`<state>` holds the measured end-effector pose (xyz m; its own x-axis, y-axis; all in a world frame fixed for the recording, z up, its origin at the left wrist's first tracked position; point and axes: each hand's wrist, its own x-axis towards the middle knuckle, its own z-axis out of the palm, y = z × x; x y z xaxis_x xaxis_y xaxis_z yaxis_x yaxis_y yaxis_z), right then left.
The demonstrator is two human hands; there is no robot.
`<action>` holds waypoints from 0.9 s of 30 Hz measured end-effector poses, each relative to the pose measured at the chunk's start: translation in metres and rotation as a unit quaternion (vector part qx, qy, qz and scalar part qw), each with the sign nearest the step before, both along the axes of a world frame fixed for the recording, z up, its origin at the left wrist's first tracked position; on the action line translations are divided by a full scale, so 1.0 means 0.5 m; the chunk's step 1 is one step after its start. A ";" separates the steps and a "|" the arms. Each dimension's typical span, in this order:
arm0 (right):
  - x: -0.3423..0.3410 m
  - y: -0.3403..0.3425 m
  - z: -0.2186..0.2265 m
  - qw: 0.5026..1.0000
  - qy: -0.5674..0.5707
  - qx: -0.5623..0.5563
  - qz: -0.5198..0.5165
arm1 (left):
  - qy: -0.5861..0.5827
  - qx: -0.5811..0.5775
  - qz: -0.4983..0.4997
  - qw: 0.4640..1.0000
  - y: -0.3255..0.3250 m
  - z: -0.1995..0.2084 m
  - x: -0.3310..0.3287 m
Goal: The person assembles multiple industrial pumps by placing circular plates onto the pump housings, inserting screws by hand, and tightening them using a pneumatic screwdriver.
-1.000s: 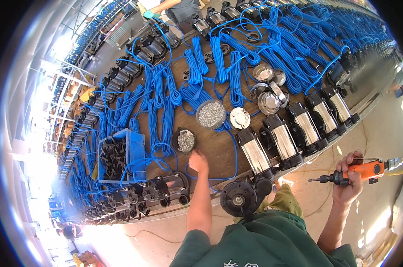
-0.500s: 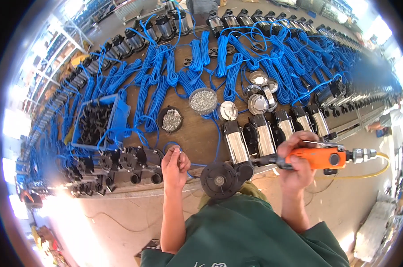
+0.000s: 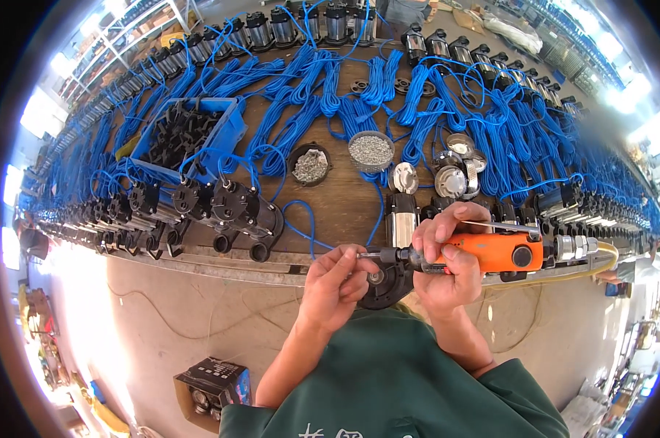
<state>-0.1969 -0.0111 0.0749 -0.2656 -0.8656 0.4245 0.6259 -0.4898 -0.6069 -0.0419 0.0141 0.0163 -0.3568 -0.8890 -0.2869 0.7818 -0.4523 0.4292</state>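
My right hand (image 3: 446, 263) is wrapped round an orange pneumatic screwdriver (image 3: 494, 253), its nose pointing left. At the tool's tip, my left hand (image 3: 336, 286) pinches a small metal screw (image 3: 368, 255) between thumb and fingertips. Just below the tip lies the round black base (image 3: 388, 286) of a pump, partly hidden behind my hands. The pump's shiny cylinder (image 3: 402, 223) reaches away from me on the bench. Beyond my hands stand a round dish of small metal parts (image 3: 371, 152) and a darker bowl of similar parts (image 3: 309, 166).
A blue crate (image 3: 228, 139) of black parts stands at the left. Bundled blue cables (image 3: 330, 91) cover much of the bench. Black pumps (image 3: 246, 212) line its near edge, and metal caps (image 3: 451, 181) lie right of centre. A cardboard box (image 3: 213, 390) sits on the floor. A hose (image 3: 603, 255) trails from the tool.
My hands have come together. The screwdriver has moved left, and my left hand has moved right to its tip with the screw. The view has turned, showing more of the left floor.
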 end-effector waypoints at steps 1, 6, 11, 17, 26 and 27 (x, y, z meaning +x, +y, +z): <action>-0.001 0.002 0.000 1.000 0.002 0.003 0.000 | -0.009 -0.002 0.002 1.000 0.002 0.000 -0.003; -0.015 0.009 -0.003 0.999 0.027 -0.011 0.044 | -0.049 0.000 -0.001 0.999 0.003 0.001 -0.017; -0.043 0.006 -0.016 0.985 0.144 -0.021 0.091 | -0.131 0.000 -0.112 0.985 -0.036 -0.005 -0.013; -0.055 -0.007 -0.070 0.983 0.174 0.064 -0.005 | -0.447 -0.227 -0.211 0.839 -0.099 -0.021 -0.036; -0.045 -0.024 -0.124 0.964 0.210 0.160 -0.011 | -0.515 -0.303 -0.204 0.775 -0.099 -0.040 -0.046; -0.043 -0.027 -0.126 0.964 0.210 0.162 -0.007 | -0.507 -0.268 -0.160 0.803 -0.087 -0.040 -0.033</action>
<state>-0.2186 -0.0247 0.0120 -0.1421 -0.9684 0.2048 0.2870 -0.2384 -0.9278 -0.0586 -0.0293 -0.0038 -0.4162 -0.8909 -0.1816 -0.2136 -0.0983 0.9720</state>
